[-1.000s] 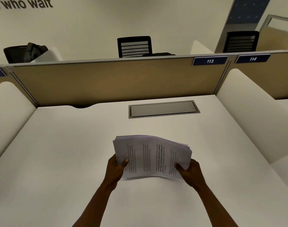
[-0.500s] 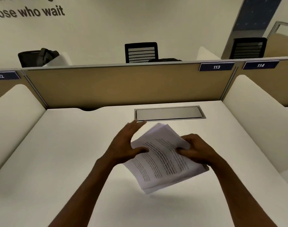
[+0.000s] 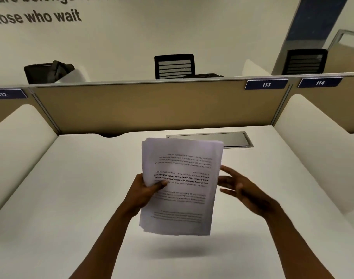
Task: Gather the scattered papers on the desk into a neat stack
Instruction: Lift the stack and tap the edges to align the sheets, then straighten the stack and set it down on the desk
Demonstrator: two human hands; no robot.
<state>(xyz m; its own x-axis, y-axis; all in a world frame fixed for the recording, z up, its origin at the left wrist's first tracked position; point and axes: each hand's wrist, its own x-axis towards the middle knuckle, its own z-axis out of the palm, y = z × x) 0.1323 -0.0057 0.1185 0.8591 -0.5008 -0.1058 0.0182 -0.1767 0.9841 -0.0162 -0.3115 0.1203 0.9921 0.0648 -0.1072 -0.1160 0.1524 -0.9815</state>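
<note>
- Left hand (image 3: 147,191): clamped on left edge of papers (image 3: 182,186), thumb across printed face.
- Right hand (image 3: 239,189): open, fingers spread, just beside right edge of papers, contact not confirmed.
- Papers: 1 bundle, held upright above desk (image 3: 71,198), clear of surface, shadow beneath; print upside down to camera.
- Edges near top left slightly staggered; no loose sheets seen on desk.
- Step judged: gathering done, squaring in hand.
- Next move calls for: right hand closing on free edge, bottom edge tapped on desk, stack laid flat.
</note>
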